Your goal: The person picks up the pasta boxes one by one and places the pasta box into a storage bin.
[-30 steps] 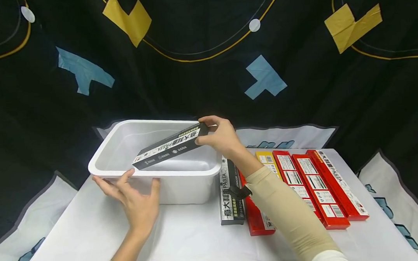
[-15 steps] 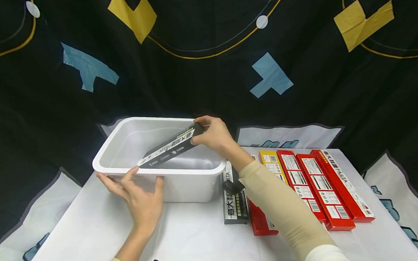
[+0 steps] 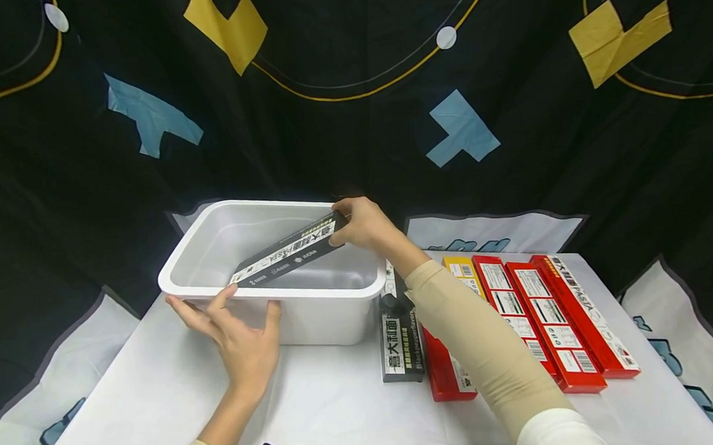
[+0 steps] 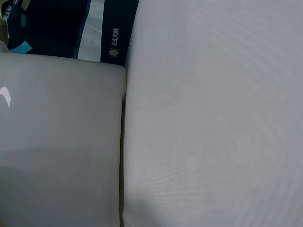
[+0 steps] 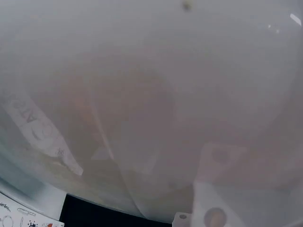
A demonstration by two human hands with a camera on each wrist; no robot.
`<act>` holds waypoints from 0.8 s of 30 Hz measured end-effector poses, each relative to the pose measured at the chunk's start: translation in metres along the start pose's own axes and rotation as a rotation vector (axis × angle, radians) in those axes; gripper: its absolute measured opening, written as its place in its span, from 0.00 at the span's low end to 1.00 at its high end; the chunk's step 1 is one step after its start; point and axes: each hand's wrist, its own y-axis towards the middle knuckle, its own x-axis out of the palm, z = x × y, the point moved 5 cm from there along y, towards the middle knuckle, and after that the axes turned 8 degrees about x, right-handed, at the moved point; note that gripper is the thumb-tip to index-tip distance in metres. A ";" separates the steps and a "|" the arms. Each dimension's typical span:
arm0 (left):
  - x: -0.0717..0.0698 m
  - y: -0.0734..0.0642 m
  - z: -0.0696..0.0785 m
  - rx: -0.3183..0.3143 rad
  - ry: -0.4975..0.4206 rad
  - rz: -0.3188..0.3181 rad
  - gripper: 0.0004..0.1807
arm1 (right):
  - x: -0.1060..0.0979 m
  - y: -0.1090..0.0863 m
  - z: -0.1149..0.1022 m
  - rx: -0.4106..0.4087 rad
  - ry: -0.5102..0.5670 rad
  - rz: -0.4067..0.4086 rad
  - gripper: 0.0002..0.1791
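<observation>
Left of centre in the frame, the right hand [image 3: 365, 225] pinches the upper end of a black pasta box [image 3: 289, 252], slanted in the white tub's [image 3: 331, 320] opening; the left hand [image 3: 245, 350], fingers extended, touches the near rim. Red boxes [image 3: 555, 327] lie on the surface [image 3: 341, 409], right.

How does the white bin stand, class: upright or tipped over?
The white bin is upright: in the head view, its opening faces up and its base meets the white table.

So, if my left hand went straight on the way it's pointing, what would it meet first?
The tub: your left hand seems to be right at its near rim, though exact contact is hard to judge.
</observation>
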 end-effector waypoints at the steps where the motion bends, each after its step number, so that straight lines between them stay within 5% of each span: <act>1: 0.000 0.000 0.000 0.002 0.003 0.001 0.33 | 0.000 0.000 0.000 0.000 -0.023 0.004 0.39; 8: 0.000 0.001 0.000 0.003 0.007 -0.008 0.33 | -0.001 -0.006 -0.001 -0.059 -0.123 0.102 0.36; 17: 0.000 0.000 0.002 -0.023 0.003 -0.021 0.32 | -0.010 -0.028 0.003 -0.173 0.025 0.322 0.27; 24: 0.000 0.001 0.002 -0.005 -0.002 -0.003 0.32 | -0.020 -0.040 0.018 -0.187 0.098 0.360 0.22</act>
